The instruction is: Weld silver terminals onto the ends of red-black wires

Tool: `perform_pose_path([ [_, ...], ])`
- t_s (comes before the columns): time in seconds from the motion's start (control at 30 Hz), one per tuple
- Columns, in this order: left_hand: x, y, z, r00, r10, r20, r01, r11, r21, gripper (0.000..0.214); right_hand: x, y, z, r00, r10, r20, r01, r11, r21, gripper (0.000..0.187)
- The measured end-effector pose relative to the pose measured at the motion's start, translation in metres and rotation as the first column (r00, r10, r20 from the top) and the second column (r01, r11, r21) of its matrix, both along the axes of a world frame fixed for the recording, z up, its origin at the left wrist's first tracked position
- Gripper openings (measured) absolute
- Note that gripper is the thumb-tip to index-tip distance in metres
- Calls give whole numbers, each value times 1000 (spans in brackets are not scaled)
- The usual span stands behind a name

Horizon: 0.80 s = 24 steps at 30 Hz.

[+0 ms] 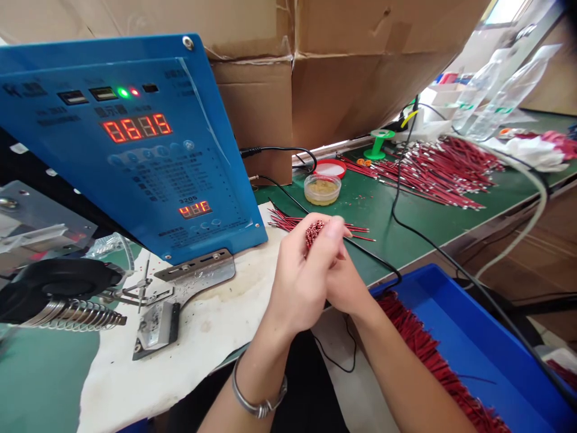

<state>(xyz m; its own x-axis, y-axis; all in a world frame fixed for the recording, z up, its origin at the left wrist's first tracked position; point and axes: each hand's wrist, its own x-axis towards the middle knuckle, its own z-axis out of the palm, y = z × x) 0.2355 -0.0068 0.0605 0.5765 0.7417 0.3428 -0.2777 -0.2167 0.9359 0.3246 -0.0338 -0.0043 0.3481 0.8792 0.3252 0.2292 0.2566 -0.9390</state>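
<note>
My left hand [300,279], with a metal bracelet at its wrist, is closed around a bundle of thin red wires [314,233]. Only the cut wire ends show, in a tight cluster above the thumb and fingers. Pressed against it from the right, my right hand [345,276] is closed on the same bundle; its fingers are largely hidden behind the left hand. Just beyond the hands, several loose red and black wires [288,221] lie on the green table [360,210].
At left stand a blue control unit [135,150] with lit digits and a soldering iron [81,316] above white paper [198,337]. Behind the hands are a round tub of yellowish paste [321,190], a green spool [379,144] and a wire pile [446,171]. A blue bin [478,325] holds more wires.
</note>
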Motion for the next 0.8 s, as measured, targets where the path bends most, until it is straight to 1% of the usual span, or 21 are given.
perform_pose_path([
  [0.1,-3,4,-3,994,-67,87,69,997,-21,39,-1,1,0,998,-7,-69,8,1000,16,13],
  [0.23,-4,7,-4,991,-111,75,116,991,-59,37,-2,1,0,993,-2,-118,5,1000,25,16],
  [0.33,-5,7,-3,989,-129,71,132,990,-48,35,-2,0,0,991,10,-132,-7,1000,26,16],
  [0.53,-5,6,-4,991,-120,56,122,992,-34,33,-3,-2,1,993,13,-114,-12,1000,9,14],
  [0.7,-5,8,-7,991,-105,85,105,994,3,48,-4,0,1,995,7,-95,-8,1000,-12,9],
  [0.77,-7,10,-6,991,-81,102,78,996,33,49,-3,0,2,996,17,-83,-19,1000,-24,5],
  [0.8,-9,11,-5,992,-50,113,43,997,59,48,-3,0,2,997,24,-77,-27,999,-27,4],
])
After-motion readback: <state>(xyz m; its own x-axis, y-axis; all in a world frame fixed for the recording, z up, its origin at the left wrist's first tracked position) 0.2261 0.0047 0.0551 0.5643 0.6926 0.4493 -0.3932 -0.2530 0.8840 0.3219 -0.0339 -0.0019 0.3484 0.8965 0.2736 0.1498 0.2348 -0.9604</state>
